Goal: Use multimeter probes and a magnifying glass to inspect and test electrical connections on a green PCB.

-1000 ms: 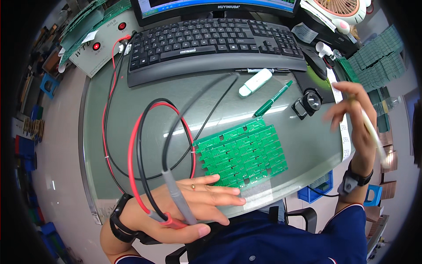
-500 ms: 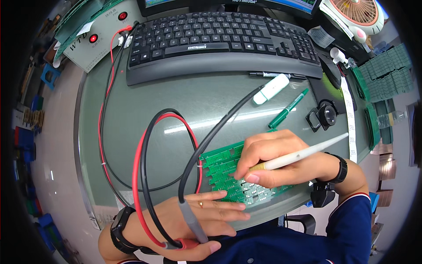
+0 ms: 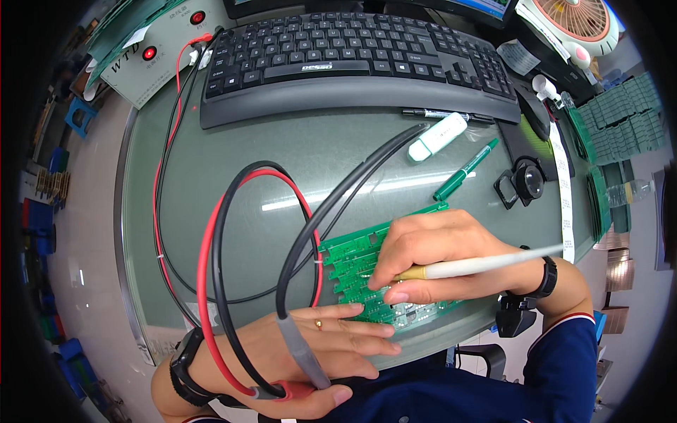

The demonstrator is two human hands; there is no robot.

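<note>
A pale, glossy floor point(image 3: 95, 233) runs down the left side, with a small glint of light on it. A blue stool point(image 3: 80, 116) stands there, with blue bins point(image 3: 39, 236) farther out toward the dark rim. The grey-green tabletop point(image 3: 233, 144) is smooth and carries a long white reflection point(image 3: 367, 192). Below its near edge shows a curved black chair part point(image 3: 486, 356).

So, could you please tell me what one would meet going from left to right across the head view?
Blue stool, pale box with red buttons, left hand, green pen, black-framed lens, white paper strip, stack of green pieces.
</note>
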